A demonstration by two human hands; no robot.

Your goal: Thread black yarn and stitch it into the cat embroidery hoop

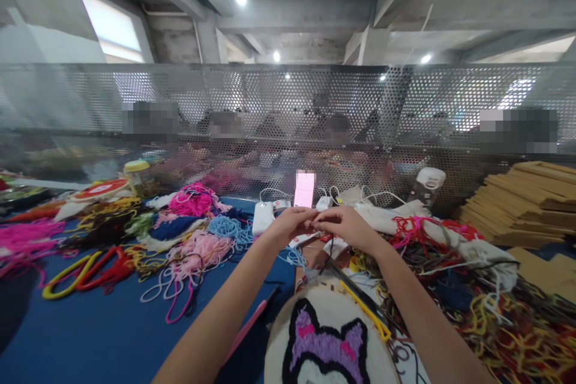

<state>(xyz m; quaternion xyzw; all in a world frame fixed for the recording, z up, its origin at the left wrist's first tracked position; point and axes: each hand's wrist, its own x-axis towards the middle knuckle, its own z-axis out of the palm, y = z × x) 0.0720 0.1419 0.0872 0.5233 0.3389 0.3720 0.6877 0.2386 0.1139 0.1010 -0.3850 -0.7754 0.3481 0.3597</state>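
My left hand (292, 223) and my right hand (345, 227) meet in front of me, fingertips pinched together. A strand of black yarn (332, 247) hangs beneath the right fingers; whatever lies between the left fingers is too small to make out. Closer to me is a round hoop of pale cloth (279, 339) bearing a purple, black and pink animal head in yarn. Across its upper right edge lies a long black and yellow tool (365, 305), partly beside my right forearm. A slim pink tool with a dark tip (248, 327) rests left of the hoop, partly behind my left forearm.
Behind my hands stands a lit phone (305, 192) near a white box-shaped device (263, 218) and cables. Pink yarn (202, 252) and other coloured bundles cover the left; a tangled yarn heap (504, 324) and stacked brown boards (526, 204) fill the right. A perforated metal screen (270, 96) runs behind.
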